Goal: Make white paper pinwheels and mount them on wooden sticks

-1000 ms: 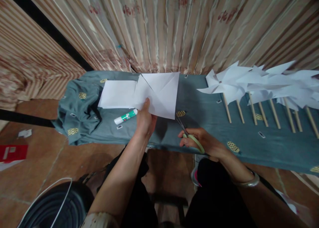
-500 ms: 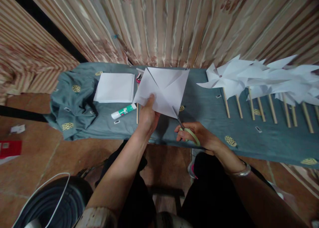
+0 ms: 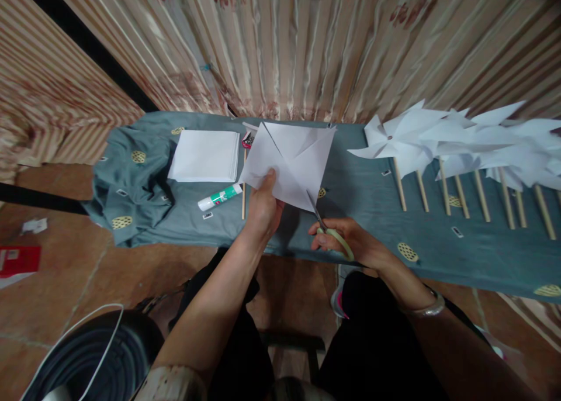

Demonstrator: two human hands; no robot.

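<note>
A square sheet of white paper (image 3: pixel 287 155) is pinched at its lower left by my left hand (image 3: pixel 265 205), thumb on top and fingers underneath. Slits run inward from its two upper corners. My right hand (image 3: pixel 339 237) grips a pair of scissors (image 3: pixel 333 234) with pale green handles. Their blades lie on the paper's lower right corner, along the line toward the middle. Left of the sheet, a stack of white paper (image 3: pixel 205 155) rests on the cloth, and a green and white glue stick (image 3: pixel 220 197) lies just below it.
Several white paper pinwheels (image 3: pixel 405 135) on wooden sticks lie along the right of the cloth-covered table (image 3: pixel 350 185). A thin stick (image 3: pixel 243 202) and a small red item (image 3: pixel 247 140) sit behind my left hand. Bunched cloth (image 3: pixel 135 185) covers the left end. A pleated curtain (image 3: pixel 289 50) hangs behind.
The whole view has shifted slightly. Both hands keep their grips, and the scissors stay at the paper's lower right corner with little visible movement.
</note>
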